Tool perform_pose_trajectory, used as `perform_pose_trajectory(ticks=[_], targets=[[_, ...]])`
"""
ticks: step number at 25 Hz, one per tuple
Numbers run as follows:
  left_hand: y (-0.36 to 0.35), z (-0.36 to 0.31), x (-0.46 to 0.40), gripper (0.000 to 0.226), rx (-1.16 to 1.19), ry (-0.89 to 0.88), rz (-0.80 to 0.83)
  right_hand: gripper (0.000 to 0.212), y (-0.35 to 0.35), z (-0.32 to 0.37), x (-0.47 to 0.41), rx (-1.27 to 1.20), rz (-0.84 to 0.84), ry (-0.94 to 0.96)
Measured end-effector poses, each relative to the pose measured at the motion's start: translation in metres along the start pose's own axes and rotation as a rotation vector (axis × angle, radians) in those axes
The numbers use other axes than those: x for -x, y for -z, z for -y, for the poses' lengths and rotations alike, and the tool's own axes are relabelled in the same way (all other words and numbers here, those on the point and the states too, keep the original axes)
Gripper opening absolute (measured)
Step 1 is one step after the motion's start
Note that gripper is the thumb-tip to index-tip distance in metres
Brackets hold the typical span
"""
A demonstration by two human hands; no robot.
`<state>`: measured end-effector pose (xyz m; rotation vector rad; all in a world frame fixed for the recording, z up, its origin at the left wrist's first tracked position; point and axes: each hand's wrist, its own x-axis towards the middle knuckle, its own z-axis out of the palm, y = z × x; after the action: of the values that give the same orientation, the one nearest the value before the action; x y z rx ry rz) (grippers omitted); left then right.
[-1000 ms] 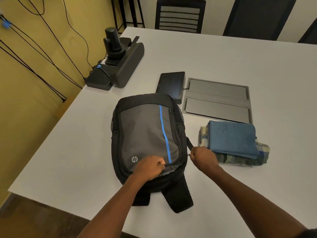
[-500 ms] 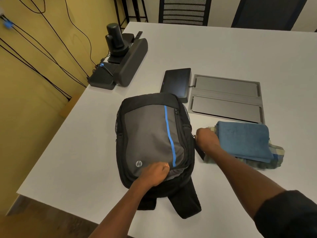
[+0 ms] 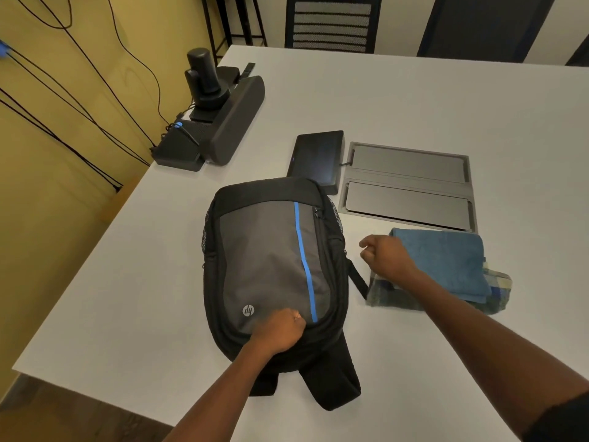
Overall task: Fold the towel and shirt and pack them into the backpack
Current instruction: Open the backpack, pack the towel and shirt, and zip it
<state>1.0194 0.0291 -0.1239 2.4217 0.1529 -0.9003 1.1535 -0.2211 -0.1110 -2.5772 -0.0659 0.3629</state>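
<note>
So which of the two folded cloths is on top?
The blue folded towel; it lies on the checked folded shirt, whose plaid edges show beneath it.

Shirt (image 3: pixel 497 290) mostly under towel (image 3: pixel 446 260); left hand (image 3: pixel 280 333) grip contents hidden by curled fingers.

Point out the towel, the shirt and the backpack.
towel (image 3: pixel 446 260), head view, middle of its blue top face.
shirt (image 3: pixel 387 295), head view, plaid corner under the towel.
backpack (image 3: pixel 264 256), head view, grey front panel.
</note>
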Motion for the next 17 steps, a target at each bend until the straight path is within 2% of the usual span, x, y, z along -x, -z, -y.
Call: perform_pose_trajectory(ticks=[8,11,12,14,17], targets=[[-0.013,-0.026,-0.013,0.031,0.094,0.075,-0.127,0.018,0.034,-0.054,0.034,-0.155,-0.098,0.037],[-0.025,-0.055,-0.019,0.027,0.285,0.029,-0.192,0.017,0.048,-0.077,0.031,-0.185,-0.214,0.066],[-0.03,-0.069,-0.021,0.029,0.382,0.002,-0.208,0.021,0.056,-0.087,0.026,-0.153,-0.25,0.086],[-0.041,-0.103,-0.021,0.036,0.542,-0.019,-0.163,0.043,0.076,-0.112,0.008,-0.014,-0.24,0.129],[-0.065,-0.151,-0.019,0.053,0.736,0.157,0.164,0.093,0.098,-0.144,-0.025,0.23,0.016,0.088]])
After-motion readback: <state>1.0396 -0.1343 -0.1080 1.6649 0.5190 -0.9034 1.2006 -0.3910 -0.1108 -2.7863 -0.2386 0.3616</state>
